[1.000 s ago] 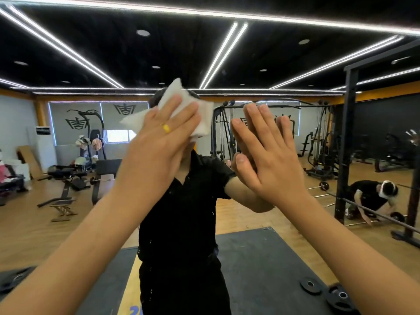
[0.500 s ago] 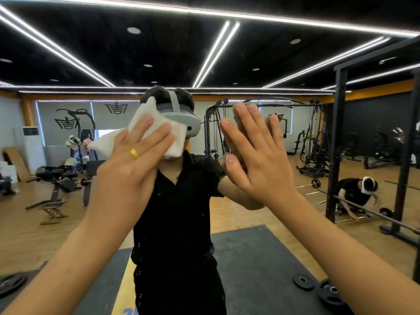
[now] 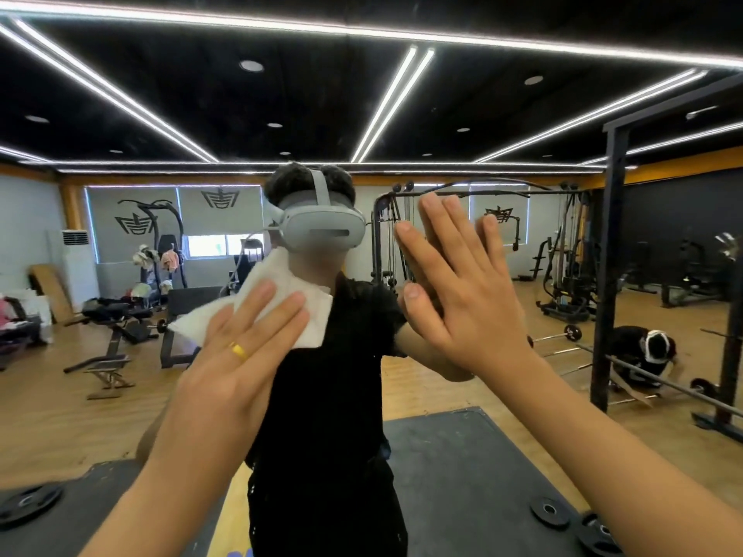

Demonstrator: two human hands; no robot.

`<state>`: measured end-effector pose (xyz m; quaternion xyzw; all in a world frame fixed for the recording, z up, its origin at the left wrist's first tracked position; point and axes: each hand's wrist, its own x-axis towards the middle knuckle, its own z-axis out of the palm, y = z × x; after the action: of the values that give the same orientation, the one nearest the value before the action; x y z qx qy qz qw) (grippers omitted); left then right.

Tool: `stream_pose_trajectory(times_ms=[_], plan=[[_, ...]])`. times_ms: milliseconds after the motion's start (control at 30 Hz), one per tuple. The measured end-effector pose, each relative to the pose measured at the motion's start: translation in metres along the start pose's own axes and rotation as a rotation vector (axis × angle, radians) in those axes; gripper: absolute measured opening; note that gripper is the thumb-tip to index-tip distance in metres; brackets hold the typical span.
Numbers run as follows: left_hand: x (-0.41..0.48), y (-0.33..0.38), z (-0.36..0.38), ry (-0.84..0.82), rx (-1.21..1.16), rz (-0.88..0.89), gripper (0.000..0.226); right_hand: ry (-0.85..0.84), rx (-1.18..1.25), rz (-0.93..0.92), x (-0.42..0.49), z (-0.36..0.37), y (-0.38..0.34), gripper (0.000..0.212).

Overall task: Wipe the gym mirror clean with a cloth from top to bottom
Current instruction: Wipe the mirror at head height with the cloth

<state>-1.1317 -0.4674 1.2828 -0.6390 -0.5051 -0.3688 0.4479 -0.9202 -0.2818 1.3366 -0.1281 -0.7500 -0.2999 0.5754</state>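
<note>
White cloth [image 3: 281, 275] flat on mirror [image 3: 120, 416] glass, pinned under straight fingers [image 3: 263, 299] of left hand [image 3: 237, 355]; corners poke out above and left of fingertips. Flat palm likely spreads pressure for downward stroke. Right hand [image 3: 462, 299] just beside, fingers straight, holding nothing, palm on glass, probably bracing. Weight plates [image 3: 549, 510] reflected below right wrist.

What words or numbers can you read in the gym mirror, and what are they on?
No text can be read.
Black emblems on the grey blinds: logo shapes, no clear letters.
Blue marks on the yellow floor stripe: cut off, unreadable.
Weight plates: too small to tell.
</note>
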Motion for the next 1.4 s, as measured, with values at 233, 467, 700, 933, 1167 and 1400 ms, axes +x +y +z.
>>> stream_pose_trajectory(times_ms=[233,467,700,933,1167,1400], plan=[[0.096,0.028,0.011,0.076,-0.027,-0.005,0.043,-0.006,0.013,0.004,-0.001,-0.003,0.000,0.060],[0.140,0.045,0.024,0.148,0.052,0.006,0.048,-0.016,0.050,-0.011,0.000,-0.005,0.004,0.061],[0.104,0.048,0.028,0.138,0.026,-0.036,0.044,0.005,0.026,-0.066,-0.027,-0.042,0.051,0.059],[0.105,0.064,0.045,0.216,0.004,-0.120,0.038,-0.096,-0.077,-0.028,-0.057,-0.044,0.128,0.068],[0.149,0.092,0.067,0.184,0.025,-0.036,0.043,-0.046,-0.089,-0.046,-0.059,-0.037,0.130,0.067],[0.171,0.109,0.075,0.133,0.054,0.019,0.046,-0.021,-0.059,-0.063,-0.060,-0.036,0.132,0.066]])
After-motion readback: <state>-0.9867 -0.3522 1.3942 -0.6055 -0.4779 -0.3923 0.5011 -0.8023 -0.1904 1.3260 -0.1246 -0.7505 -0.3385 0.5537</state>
